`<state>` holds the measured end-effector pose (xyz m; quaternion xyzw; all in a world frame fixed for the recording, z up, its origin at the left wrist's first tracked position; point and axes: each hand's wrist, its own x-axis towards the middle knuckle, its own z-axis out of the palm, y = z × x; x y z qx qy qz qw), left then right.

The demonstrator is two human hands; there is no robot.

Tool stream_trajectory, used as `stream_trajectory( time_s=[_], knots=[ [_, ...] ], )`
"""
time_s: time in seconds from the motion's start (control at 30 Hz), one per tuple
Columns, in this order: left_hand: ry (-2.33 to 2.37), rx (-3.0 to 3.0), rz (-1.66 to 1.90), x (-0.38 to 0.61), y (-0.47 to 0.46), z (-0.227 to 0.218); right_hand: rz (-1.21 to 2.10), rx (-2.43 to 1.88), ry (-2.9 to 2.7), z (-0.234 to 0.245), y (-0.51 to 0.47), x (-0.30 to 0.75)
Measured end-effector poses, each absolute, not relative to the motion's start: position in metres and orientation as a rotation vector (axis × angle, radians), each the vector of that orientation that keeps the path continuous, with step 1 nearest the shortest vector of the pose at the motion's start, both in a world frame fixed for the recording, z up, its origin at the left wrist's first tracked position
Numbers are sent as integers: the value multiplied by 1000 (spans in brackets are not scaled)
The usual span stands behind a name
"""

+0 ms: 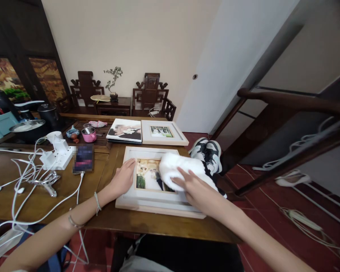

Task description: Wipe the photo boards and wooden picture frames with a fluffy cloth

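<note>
A light wooden picture frame (161, 209) with a wide pale mount and a photo (147, 175) in it lies flat on the wooden table (102, 206) in front of me. My left hand (124, 177) holds the frame at its left side, fingers over the border. A fluffy white cloth (181, 164) is bunched under my right hand (191, 187), which grips it against the right part of the frame. The cloth covers part of the photo and the frame's upper right corner.
Behind lie a second framed photo (166, 138) and a photo panel (124, 130). To the left are a phone (83, 158), a power strip (61, 156), tangled white cables (25, 181) and a pink cup (89, 135). Sneakers (212, 153) show beyond the table's right edge, near a dark chair (289, 102).
</note>
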<state>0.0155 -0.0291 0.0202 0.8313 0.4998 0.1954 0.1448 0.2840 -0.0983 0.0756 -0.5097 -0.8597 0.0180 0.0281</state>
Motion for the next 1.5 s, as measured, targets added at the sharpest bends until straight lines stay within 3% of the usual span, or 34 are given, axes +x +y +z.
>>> stream_trajectory(
  time_s=[0.23,0.37,0.6,0.83,1.0,1.1,1.33,1.5],
  knots=[
    [1446,2401,686,14,-26,10,-159,-1664,-2576,64,-9,276],
    [1442,2402,700,15,-27,9,-67,-1540,-2731,67,-53,274],
    [1463,2388,631,17,-30,18,403,-1413,-2820,93,-166,275],
    [1431,2383,588,15,-28,20,29,-1642,-2554,67,-68,273],
    [1427,2376,735,13,-23,7,-72,-1671,-2691,64,-10,262],
    [1436,2373,748,14,-23,4,-3,-1576,-2784,68,-36,259],
    [1469,2373,605,17,-30,17,548,-1374,-2887,101,-152,269],
    [1454,2396,558,17,-30,23,406,-1422,-2813,87,-129,270]
  ],
)
